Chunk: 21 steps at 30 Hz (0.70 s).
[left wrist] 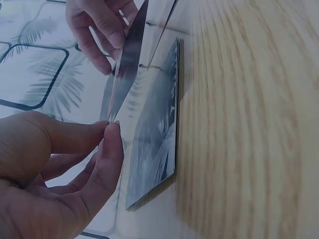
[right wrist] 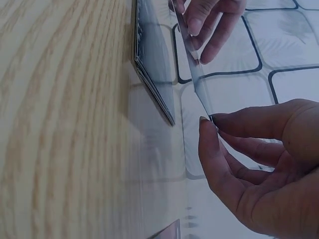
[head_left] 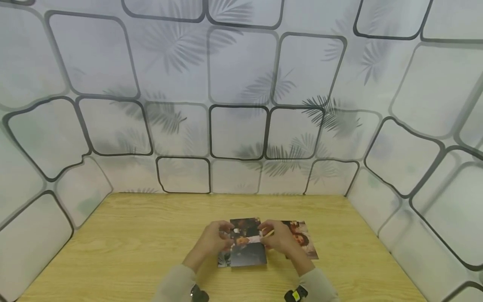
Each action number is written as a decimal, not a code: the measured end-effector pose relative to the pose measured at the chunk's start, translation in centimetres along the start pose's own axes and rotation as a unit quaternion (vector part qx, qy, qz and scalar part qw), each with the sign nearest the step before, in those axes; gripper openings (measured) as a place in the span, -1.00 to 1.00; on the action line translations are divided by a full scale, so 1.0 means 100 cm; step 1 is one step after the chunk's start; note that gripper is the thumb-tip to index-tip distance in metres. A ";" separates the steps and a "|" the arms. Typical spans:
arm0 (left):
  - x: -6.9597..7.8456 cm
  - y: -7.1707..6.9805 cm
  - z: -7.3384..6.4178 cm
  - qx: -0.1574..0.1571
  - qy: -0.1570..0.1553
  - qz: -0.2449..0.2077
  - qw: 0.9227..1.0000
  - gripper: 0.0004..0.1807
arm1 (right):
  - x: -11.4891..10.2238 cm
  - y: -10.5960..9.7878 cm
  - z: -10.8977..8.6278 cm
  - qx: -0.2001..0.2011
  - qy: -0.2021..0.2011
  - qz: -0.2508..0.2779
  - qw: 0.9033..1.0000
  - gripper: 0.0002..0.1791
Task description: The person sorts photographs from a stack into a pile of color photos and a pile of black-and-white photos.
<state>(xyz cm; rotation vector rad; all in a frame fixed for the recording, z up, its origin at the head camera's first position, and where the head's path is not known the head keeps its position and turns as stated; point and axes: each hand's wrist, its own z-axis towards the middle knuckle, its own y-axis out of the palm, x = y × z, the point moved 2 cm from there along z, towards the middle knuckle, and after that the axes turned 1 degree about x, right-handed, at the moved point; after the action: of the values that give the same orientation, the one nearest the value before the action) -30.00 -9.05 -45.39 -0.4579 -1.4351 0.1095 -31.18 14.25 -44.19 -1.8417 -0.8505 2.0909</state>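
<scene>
Both hands hold one photo print [head_left: 247,255] above the table, with a dark picture facing up. My left hand [head_left: 212,238] pinches its left edge between thumb and fingertips, and my right hand [head_left: 280,237] pinches the opposite edge the same way. Seen nearly edge-on in the left wrist view, the held print [left wrist: 130,59] is raised clear of a stack of prints [left wrist: 155,134]. That stack has a black-and-white picture on top and is partly covered by the held print in the head view. To the right lies another print [head_left: 308,243] showing faces, partly behind my right hand and forearm.
The prints lie on a light wood-grain table [head_left: 151,235]. Pale patterned panels [head_left: 237,134] with dark rounded outlines and leaf shapes rise behind the table and along both sides. A dark device [head_left: 296,294] sits at my right wrist, and another [head_left: 199,294] at my left.
</scene>
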 end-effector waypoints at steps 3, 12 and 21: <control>0.001 0.003 0.002 -0.002 0.000 0.006 1.000 -0.52 | -0.001 -0.004 -0.002 0.000 0.003 0.001 1.000 -0.63; 0.010 0.017 0.009 -0.016 0.000 -0.013 1.000 -0.52 | 0.001 -0.021 -0.003 -0.004 0.007 -0.007 1.000 -0.63; 0.025 0.038 0.022 -0.019 0.001 -0.013 1.000 -0.54 | 0.005 -0.048 -0.007 0.016 0.034 -0.010 0.999 -0.66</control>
<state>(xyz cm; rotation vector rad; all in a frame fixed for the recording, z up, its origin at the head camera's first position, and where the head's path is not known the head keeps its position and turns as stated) -31.00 -4.16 -44.31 -0.4699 -1.4424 0.0601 -31.57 18.52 -41.96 -1.8682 -0.8108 2.0066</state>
